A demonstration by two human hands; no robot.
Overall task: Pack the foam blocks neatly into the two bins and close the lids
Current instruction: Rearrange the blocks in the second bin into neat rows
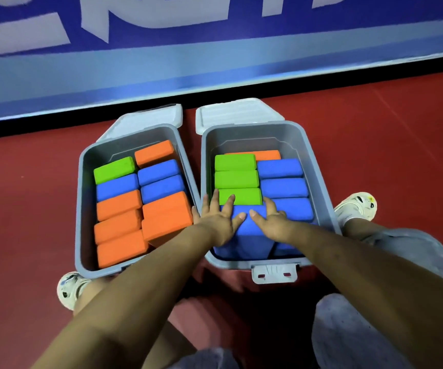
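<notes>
Two grey bins stand side by side on the red floor, both with lids swung back. The left bin (pixel 82 198) holds orange, blue and green foam blocks packed in two columns. The right bin (pixel 319 166) holds green blocks (pixel 236 179), blue blocks (pixel 281 187) and an orange one (pixel 265 154) at the back. A large blue block (pixel 249 235) stands at the near end of the right bin. My left hand (pixel 219 219) and my right hand (pixel 272 222) both press flat on its top, fingers spread and straight.
The open lids (pixel 239 110) lean back toward a blue banner wall (pixel 215 65). A white latch (pixel 273 272) hangs on the right bin's near wall. My knees and two white shoes (pixel 359 206) flank the bins.
</notes>
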